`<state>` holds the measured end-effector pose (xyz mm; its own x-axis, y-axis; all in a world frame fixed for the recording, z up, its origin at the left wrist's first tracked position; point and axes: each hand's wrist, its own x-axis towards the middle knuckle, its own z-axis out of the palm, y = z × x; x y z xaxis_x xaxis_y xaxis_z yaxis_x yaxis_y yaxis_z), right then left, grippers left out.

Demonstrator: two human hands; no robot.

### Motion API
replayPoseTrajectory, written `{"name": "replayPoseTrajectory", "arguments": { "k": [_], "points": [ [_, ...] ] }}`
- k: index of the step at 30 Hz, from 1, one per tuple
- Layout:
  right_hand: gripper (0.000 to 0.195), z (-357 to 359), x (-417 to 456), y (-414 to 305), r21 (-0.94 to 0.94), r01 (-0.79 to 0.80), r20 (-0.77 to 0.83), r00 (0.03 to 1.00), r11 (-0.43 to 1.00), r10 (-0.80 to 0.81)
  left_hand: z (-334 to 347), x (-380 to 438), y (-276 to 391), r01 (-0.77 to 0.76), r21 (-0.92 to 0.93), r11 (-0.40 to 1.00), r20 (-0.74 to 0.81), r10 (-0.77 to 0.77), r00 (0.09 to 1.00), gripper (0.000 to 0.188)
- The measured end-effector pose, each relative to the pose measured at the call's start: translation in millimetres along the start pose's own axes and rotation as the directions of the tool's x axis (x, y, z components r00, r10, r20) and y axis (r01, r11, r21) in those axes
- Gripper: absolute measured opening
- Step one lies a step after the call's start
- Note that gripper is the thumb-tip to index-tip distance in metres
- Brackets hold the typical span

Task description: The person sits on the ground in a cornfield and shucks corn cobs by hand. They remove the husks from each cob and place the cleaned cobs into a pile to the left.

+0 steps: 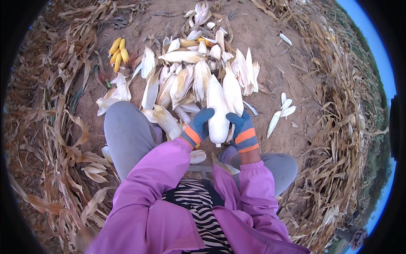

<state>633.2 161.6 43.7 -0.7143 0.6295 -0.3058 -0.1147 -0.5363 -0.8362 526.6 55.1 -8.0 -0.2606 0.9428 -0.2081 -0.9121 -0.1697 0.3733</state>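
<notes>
Both hands wear blue-grey work gloves with orange-striped cuffs. Between them is an ear of corn in pale husk, its stem end towards me and its tip pointing away. My left hand grips its left side with the thumb on the husk. My right hand is closed at its right side, where a second pale husk stands upright and spreads away from the ear. Just beyond lies a heap of corn ears in dry husks. The fingers' undersides are hidden.
Several bare yellow corn ears lie on the soil at the upper left. Loose husk pieces lie to the right. Rows of dry corn stalks run along both sides. My bent knees flank the work area.
</notes>
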Motion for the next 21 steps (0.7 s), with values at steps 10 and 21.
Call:
{"name": "replayPoseTrajectory", "arguments": {
  "k": [10,21],
  "points": [
    [0.046,0,0,3,-0.077,0.057,-0.023,0.998,0.995,-0.059,8,4,-1,-0.138,0.287,0.948,-0.048,0.159,0.986,0.069],
    [0.05,10,-16,-17,0.066,-0.081,0.096,0.993,0.995,0.074,8,2,0,-0.1,0.247,0.964,0.05,0.09,0.995,0.069]
  ]
}}
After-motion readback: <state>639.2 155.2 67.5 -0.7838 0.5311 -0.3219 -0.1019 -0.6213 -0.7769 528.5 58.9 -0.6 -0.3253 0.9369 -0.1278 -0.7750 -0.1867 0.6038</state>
